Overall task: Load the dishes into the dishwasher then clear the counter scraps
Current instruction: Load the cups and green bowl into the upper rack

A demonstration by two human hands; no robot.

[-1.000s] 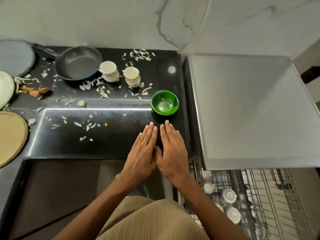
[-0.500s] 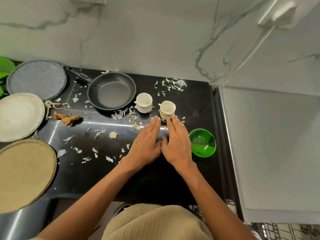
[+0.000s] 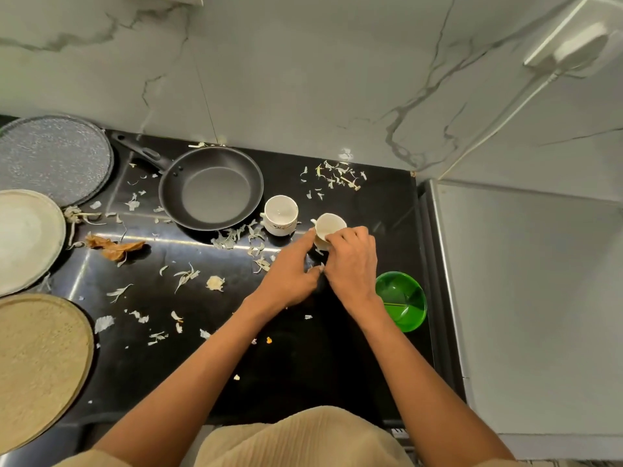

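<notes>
on the black counter (image 3: pixel 141 358), among the scraps (image 3: pixel 251 235), the right hand (image 3: pixel 352 261) holds the right white cup (image 3: pixel 328 227), fingers curled on its near side. the left hand (image 3: pixel 286 276) sits just beside it, one finger reaching to the cup. i think the cup is being picked up for the dishwasher; a firm hold and a straight lift would keep it off the other white cup (image 3: pixel 280 214). both cups look empty. the frying pan (image 3: pixel 212 187) is empty. the green bowl (image 3: pixel 401 299) looks empty too.
</notes>
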